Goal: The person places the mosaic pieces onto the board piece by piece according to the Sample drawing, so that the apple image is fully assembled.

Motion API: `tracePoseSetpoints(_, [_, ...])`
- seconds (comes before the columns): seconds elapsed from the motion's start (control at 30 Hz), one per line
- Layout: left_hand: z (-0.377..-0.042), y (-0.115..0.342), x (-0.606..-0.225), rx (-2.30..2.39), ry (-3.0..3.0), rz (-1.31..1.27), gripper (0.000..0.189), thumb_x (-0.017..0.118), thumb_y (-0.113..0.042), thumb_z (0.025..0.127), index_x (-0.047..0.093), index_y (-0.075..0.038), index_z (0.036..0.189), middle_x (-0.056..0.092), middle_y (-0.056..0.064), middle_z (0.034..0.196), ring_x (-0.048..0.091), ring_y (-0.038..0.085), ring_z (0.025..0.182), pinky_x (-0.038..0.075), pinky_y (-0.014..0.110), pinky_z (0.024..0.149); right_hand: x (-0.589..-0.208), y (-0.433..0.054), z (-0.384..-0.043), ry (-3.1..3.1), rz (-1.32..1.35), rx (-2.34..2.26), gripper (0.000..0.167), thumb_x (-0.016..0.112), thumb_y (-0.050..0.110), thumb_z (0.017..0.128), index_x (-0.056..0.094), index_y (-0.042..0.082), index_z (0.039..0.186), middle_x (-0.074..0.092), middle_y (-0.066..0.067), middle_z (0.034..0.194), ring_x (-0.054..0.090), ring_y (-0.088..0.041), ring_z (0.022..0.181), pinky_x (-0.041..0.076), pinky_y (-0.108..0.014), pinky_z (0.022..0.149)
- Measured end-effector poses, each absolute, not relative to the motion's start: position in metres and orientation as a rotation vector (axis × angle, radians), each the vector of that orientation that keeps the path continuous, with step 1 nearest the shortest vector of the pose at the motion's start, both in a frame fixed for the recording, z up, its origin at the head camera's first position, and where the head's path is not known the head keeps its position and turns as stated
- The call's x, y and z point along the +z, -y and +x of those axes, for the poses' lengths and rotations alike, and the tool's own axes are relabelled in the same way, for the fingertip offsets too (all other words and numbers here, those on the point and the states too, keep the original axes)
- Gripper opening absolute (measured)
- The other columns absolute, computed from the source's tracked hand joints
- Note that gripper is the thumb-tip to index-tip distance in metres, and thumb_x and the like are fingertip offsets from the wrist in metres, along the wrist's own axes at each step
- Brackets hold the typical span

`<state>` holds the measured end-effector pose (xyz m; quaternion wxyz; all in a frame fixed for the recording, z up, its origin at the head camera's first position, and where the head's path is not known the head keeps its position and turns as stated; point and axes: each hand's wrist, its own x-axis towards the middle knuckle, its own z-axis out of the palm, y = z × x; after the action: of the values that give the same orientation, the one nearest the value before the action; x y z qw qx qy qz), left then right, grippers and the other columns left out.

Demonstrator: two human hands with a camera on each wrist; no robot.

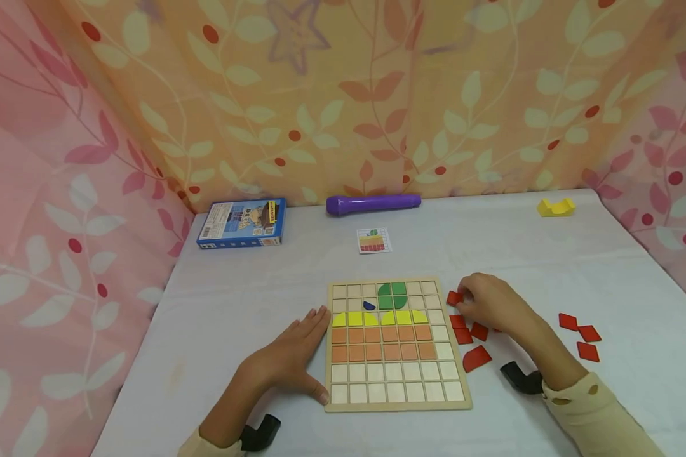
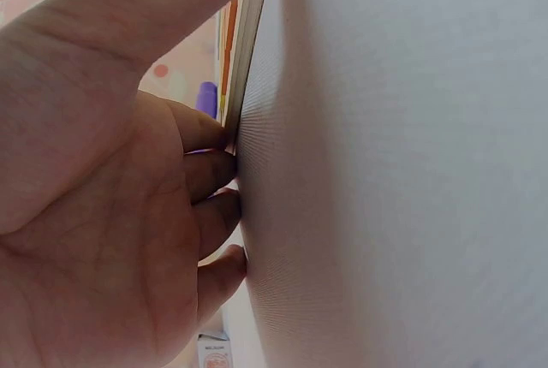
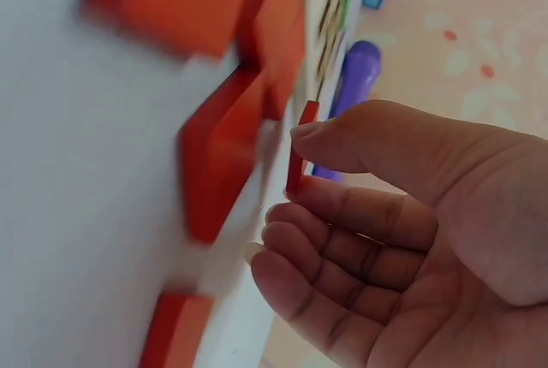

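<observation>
A wooden grid board (image 1: 400, 407) lies flat on the table. Its cells carry green (image 1: 391, 296), yellow (image 1: 355, 318) and orange tiles (image 1: 357, 353), plus a small dark blue piece (image 1: 369, 306). Spread along the board's left edge, my left hand (image 1: 286, 355) touches it with fingers near the upper part and thumb at the bottom corner. Just off the right edge, my right hand (image 1: 491, 301) pinches a thin red tile (image 3: 310, 112) between thumb and index finger. Loose red tiles (image 1: 477, 359) lie below that hand, some partly hidden by it.
Three more red tiles (image 1: 588, 351) lie right of my right forearm. Behind the board is a small pattern card (image 1: 374, 241). At the back stand a blue box (image 1: 240, 222), a purple microphone-shaped object (image 1: 377, 204) and a yellow block (image 1: 556, 207), before a patterned curtain.
</observation>
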<state>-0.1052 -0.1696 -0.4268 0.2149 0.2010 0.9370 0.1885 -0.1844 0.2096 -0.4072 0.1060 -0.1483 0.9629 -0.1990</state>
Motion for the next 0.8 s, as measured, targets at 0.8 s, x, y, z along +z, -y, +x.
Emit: tracePoseSetpoints(0.8, [-0.106, 0.169, -0.426, 0.518, -2.579, 0.538, 0.141, 0.09, -0.062, 0.054, 0.015, -0.011, 0.162, 0.01, 0.005, 0.167, 0.004, 0.024, 0.153, 0.013, 0.049, 0.121, -0.408, -0.068, -0.103, -2.672, -1.231, -0.39, 0.014, 0.081, 0.019, 0.082, 0.069, 0.013, 0.085, 0.05, 0.011, 0.074, 0.046, -0.008, 0.068, 0.044, -0.02, 0.062])
